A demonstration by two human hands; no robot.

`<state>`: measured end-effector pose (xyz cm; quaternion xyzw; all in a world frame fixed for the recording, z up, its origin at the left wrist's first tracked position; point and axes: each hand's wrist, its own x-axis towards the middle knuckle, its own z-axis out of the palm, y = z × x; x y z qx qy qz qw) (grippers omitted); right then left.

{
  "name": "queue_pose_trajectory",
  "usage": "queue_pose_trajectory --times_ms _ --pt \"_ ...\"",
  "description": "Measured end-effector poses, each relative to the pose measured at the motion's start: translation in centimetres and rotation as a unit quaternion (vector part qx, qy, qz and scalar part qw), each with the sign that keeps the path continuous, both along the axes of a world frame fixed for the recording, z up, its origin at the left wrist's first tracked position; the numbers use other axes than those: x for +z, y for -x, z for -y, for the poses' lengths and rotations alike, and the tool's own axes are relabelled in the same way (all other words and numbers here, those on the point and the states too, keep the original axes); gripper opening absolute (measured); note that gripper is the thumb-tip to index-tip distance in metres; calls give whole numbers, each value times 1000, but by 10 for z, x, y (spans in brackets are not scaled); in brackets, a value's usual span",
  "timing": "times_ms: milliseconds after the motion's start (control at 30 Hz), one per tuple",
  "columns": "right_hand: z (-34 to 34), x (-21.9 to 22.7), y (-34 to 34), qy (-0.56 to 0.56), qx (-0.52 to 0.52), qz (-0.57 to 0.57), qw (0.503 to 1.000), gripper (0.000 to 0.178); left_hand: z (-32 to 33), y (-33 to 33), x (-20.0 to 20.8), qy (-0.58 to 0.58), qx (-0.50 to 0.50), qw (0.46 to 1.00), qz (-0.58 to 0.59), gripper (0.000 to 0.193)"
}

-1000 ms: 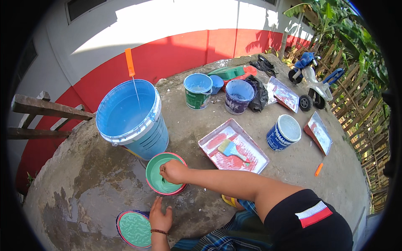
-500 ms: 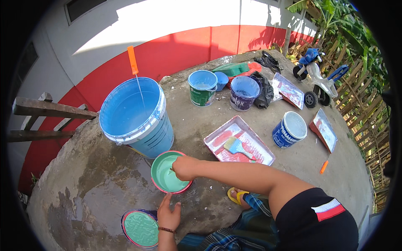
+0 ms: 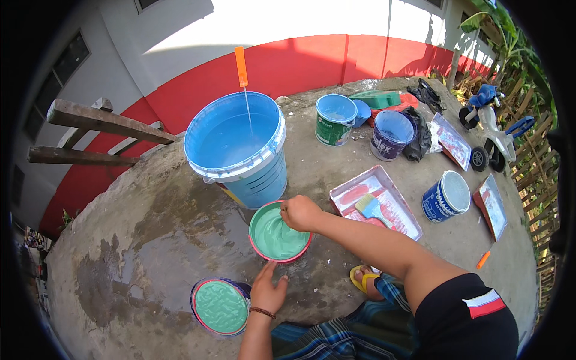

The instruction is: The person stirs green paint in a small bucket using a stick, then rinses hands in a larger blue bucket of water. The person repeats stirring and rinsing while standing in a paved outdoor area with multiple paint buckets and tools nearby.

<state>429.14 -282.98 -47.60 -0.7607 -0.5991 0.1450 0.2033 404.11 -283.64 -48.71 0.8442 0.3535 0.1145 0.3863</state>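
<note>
The right hand (image 3: pixel 300 214) has just moved up, away from the middle of the pot (image 3: pixel 292 258) to its far right edge. Now more of the green paint (image 3: pixel 279 237) shows, with curvy swirls on top. So it looks like the paint is getting pushed round. The right hand's fingers are curled and close together. I can't tell what is in them, because the hand hides it. The left hand (image 3: pixel 269 294) has its fingers and thumb spread, with nothing in it. It is right at the near side of the pot, but I can't tell if it touches.

The pot sits on the ground (image 3: pixel 150 252), just in front of the big tub (image 3: pixel 258 174). It has a red rim, and the paint is lower than the rim, so some green wall shows inside. Near it, to the left of the left hand, is the can (image 3: pixel 242 288). Its green paint comes close to the top and looks thick and bumpy.

The big tub is blue inside and has cloudy stuff like water in it. A tool with an orange handle (image 3: pixel 241 66) stands up in it.

Farther off, the green pail (image 3: pixel 333 135) and the purple pail (image 3: pixel 384 146) are blue inside. The blue pail (image 3: pixel 433 204) looks whitish inside. The tray (image 3: pixel 396 195) has red and white smears, and a brush (image 3: pixel 372 210) lies in it.
</note>
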Motion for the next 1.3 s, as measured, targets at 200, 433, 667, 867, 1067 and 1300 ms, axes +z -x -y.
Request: queue_pose_trajectory --times_ms 200,433,667,867,1067,1300 --pt "9 -17 5 23 44 -127 991 20 -3 2 3 -7 11 1000 -2 49" --pt "20 30 -68 237 161 55 957 34 -14 11 18 20 96 993 64 43" --pt "33 150 -184 -153 -142 -267 941 30 -41 1 53 111 246 944 191 33" --pt "19 172 -162 -60 -217 -422 878 33 -34 -81 164 299 382 848 212 28" --pt "-116 167 -84 -118 -195 -674 703 26 -157 -187 210 386 378 793 282 39" --pt "-263 53 -61 -48 -490 -680 543 19 -293 -259 94 456 497 724 144 49"
